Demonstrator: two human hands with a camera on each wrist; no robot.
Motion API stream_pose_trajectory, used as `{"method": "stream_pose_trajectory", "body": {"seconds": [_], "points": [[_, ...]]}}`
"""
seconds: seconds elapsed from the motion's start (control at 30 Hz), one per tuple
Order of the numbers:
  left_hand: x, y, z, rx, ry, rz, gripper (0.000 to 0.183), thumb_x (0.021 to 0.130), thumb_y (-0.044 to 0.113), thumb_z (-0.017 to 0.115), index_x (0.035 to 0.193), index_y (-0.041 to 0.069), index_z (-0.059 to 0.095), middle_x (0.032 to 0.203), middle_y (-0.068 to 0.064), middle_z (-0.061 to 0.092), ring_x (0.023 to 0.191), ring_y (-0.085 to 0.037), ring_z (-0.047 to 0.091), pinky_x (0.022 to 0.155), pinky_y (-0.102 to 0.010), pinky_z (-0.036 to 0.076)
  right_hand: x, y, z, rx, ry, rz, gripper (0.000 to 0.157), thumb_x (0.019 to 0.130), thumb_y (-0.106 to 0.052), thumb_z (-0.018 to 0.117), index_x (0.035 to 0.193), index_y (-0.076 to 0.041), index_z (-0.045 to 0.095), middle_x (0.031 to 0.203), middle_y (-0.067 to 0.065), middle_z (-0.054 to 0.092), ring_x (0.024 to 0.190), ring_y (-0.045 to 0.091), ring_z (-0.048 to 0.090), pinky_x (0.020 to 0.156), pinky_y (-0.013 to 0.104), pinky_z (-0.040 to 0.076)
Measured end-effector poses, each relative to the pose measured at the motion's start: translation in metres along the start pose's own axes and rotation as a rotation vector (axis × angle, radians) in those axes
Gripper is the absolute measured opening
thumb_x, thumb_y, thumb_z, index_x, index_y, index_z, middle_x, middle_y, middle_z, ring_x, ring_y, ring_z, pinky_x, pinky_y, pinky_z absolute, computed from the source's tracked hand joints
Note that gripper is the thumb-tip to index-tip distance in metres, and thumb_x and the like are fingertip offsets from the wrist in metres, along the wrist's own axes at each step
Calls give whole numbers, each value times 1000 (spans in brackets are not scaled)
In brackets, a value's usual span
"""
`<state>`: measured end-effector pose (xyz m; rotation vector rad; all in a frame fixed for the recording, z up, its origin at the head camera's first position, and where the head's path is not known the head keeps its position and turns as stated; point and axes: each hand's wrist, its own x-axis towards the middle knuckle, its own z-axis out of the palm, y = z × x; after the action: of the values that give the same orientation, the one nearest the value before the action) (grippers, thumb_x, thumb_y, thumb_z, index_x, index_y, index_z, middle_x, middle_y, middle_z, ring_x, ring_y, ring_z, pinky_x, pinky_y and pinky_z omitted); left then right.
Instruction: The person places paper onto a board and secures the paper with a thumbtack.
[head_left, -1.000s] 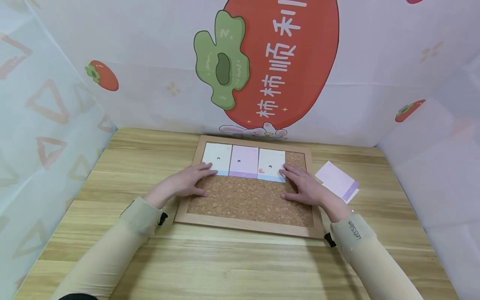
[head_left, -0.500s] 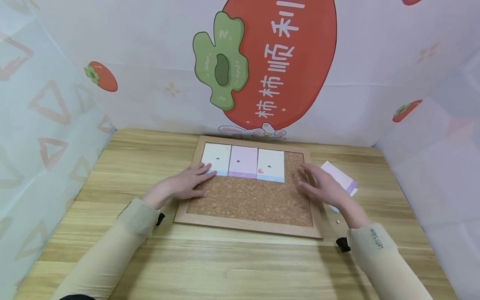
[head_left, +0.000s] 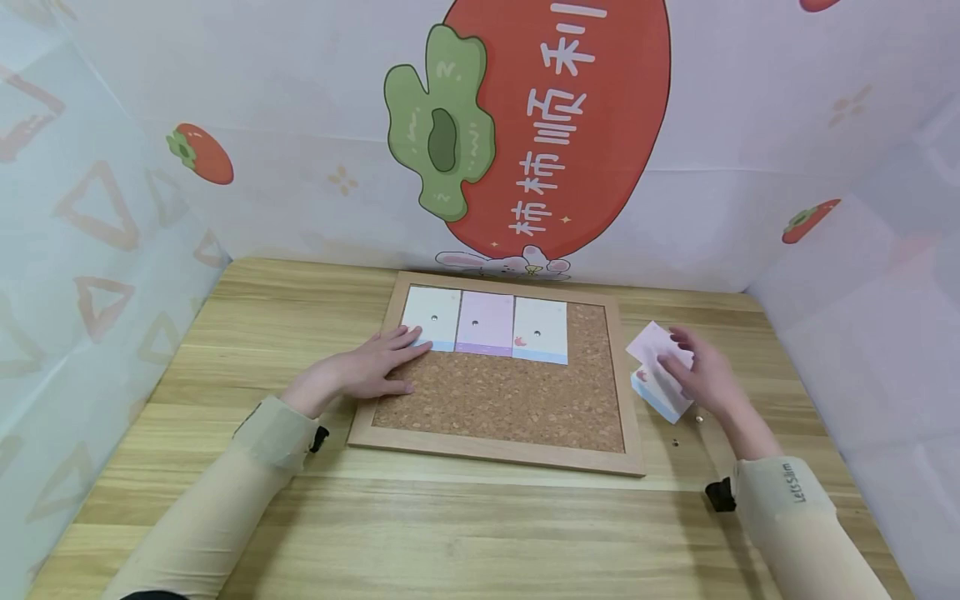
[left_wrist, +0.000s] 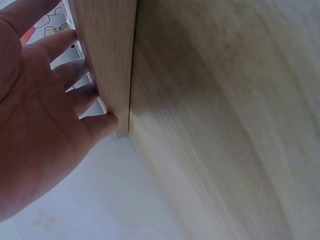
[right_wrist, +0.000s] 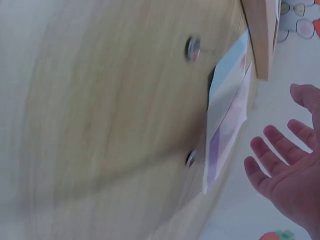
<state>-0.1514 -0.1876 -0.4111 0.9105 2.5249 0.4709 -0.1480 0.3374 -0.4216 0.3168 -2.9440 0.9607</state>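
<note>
A wood-framed corkboard lies on the table. Along its top sit a white note card, a purple one and another white one, each with a metal thumbtack in it. My left hand rests on the board's left side, fingertips at the first card; the left wrist view shows its fingers along the wooden frame. To the right of the board, my right hand hovers with loosely bent fingers over a loose purple card and a white card with a blue edge. Nothing is in its grasp.
Two loose thumbtacks lie on the table right of the board: one tack nearer me, the other tack close to the loose cards. A printed cloth backdrop stands behind the wooden table.
My right hand has left the third card on the board and moved right, over the loose cards. My left hand has stayed in place.
</note>
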Motion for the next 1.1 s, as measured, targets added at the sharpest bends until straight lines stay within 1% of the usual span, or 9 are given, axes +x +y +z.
{"method": "stream_pose_trajectory", "body": {"seconds": [0.1, 0.2, 0.37, 0.57, 0.67, 0.83, 0.93, 1.0, 1.1], "points": [[0, -1, 0, -8, 1, 7, 70, 100, 29, 59, 157, 4, 27, 165, -28, 11, 152, -51, 6, 119, -72, 9, -2, 11, -6, -43, -24, 63, 62, 96, -14, 65, 143, 13, 37, 139, 42, 44, 127, 59, 43, 104, 70, 35], [-1, -1, 1, -6, 7, 15, 69, 100, 28, 59, 157, 3, 27, 164, -29, 12, 151, -52, 7, 118, -73, 10, -2, 20, -8, -73, -61, 116, 67, 96, -16, 65, 146, 14, 32, 142, 44, 39, 128, 60, 39, 105, 71, 34], [0, -1, 1, -5, -1, 0, 68, 102, 28, 57, 157, 4, 26, 165, -27, 11, 152, -50, 6, 119, -71, 9, -2, 30, -6, -116, -91, 170, 74, 96, -18, 64, 149, 13, 25, 143, 45, 35, 128, 61, 39, 105, 72, 34], [2, 0, 2, 3, -4, -10, 68, 103, 29, 56, 158, 5, 25, 166, -26, 11, 153, -50, 5, 119, -72, 10, 0, 36, 0, -181, -110, 204, 79, 95, -20, 65, 152, 10, 20, 147, 45, 29, 129, 63, 33, 107, 73, 31], [2, 0, 2, 0, -3, -12, 68, 102, 28, 56, 158, 5, 25, 166, -26, 10, 153, -49, 5, 119, -71, 10, 1, 37, 2, -199, -103, 212, 78, 94, -20, 65, 152, 10, 21, 145, 46, 31, 127, 62, 36, 105, 73, 34], [1, 0, 1, -3, -3, -7, 68, 102, 28, 56, 158, 4, 24, 166, -26, 9, 153, -50, 4, 119, -72, 10, 2, 35, 3, -200, -82, 217, 77, 93, -19, 66, 151, 10, 24, 135, 40, 43, 124, 58, 38, 102, 70, 37], [1, 0, 1, -5, -7, -7, 68, 102, 28, 56, 158, 4, 24, 166, -26, 9, 153, -49, 4, 119, -72, 9, 2, 34, 2, -209, -86, 218, 78, 93, -19, 66, 151, 11, 23, 136, 42, 41, 126, 59, 35, 103, 71, 35], [2, 1, 1, -8, -9, -6, 68, 102, 28, 56, 158, 4, 24, 166, -25, 8, 153, -49, 3, 119, -72, 9, 3, 33, 1, -214, -98, 226, 78, 94, -19, 66, 152, 10, 21, 140, 46, 36, 128, 62, 32, 104, 72, 33], [2, 0, 1, -10, -8, -4, 69, 102, 28, 56, 158, 4, 24, 166, -26, 9, 153, -50, 3, 119, -72, 9, 3, 31, 1, -239, -118, 228, 74, 96, -19, 64, 152, 7, 24, 140, 48, 35, 126, 63, 35, 103, 73, 34]]}}
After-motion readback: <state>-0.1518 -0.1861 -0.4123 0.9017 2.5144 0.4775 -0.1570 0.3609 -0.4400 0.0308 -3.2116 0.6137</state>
